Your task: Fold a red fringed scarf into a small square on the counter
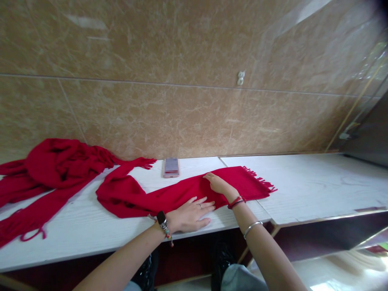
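Observation:
A red scarf [172,196] stretches along the white counter, its right part laid flat and ending in a fringe. Its left part bends back toward the wall in loose folds, with another fringed end there. My left hand [190,214] rests spread at the scarf's near edge, partly on the cloth and partly on the counter. Farther right, my right hand [220,186] lies on top of the scarf with its fingers extended toward the far edge. Neither hand has cloth gripped in it.
On the left lies a crumpled heap of red cloth [63,165] with fringed ends. A phone [171,167] lies behind the scarf near the tiled wall [194,121]. The white counter [318,182] extends right toward a dark appliance-like panel [370,129]. Open shelving sits below the front edge.

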Tool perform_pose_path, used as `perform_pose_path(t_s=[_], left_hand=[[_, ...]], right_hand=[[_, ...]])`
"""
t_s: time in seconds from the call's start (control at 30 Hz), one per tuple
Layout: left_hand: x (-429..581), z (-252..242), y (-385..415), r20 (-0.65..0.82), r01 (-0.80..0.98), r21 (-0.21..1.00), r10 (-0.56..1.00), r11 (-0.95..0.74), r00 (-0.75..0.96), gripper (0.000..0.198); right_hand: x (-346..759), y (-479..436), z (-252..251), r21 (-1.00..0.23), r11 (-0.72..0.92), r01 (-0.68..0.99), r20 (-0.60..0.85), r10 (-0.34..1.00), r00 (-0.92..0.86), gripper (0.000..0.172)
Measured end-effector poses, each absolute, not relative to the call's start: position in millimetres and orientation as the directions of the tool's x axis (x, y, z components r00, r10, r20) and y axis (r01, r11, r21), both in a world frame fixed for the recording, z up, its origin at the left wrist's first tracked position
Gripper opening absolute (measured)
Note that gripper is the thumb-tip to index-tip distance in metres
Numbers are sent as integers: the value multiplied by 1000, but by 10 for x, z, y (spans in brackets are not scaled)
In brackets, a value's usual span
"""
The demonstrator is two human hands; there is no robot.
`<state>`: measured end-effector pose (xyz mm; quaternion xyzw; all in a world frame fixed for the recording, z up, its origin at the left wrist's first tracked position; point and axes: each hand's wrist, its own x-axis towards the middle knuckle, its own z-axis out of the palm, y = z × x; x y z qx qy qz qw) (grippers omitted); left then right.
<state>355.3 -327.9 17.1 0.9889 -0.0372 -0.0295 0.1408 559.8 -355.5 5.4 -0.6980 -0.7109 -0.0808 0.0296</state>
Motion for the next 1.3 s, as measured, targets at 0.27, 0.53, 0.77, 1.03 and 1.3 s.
perform_pose_path(t_s=[0.27,0.53,0.77,1.03,1.3], left_hand=[[3548,176,-3278,-41,-72,292,-88,-954,995,51],[3552,223,-3287,-75,-50,317,-77,-947,994,49],[3559,233,-3269,-147,-17,342,-71,-939,987,53],[3624,379,-3129,-168,-33,445,-120,-895,978,44],[3848,338,-3059,-154,340,99,323,-935,934,49]], right_hand=[[5635,-3766,330,-96,-116,989,177,975,132,40],[5615,-3751,220,-146,-123,982,135,980,143,31],[5569,-4059,-143,-21,75,997,333,941,-63,34],[5559,-4148,-263,39,87,995,385,918,-95,37],[5540,-4126,-201,-60,34,998,394,919,-8,36]])
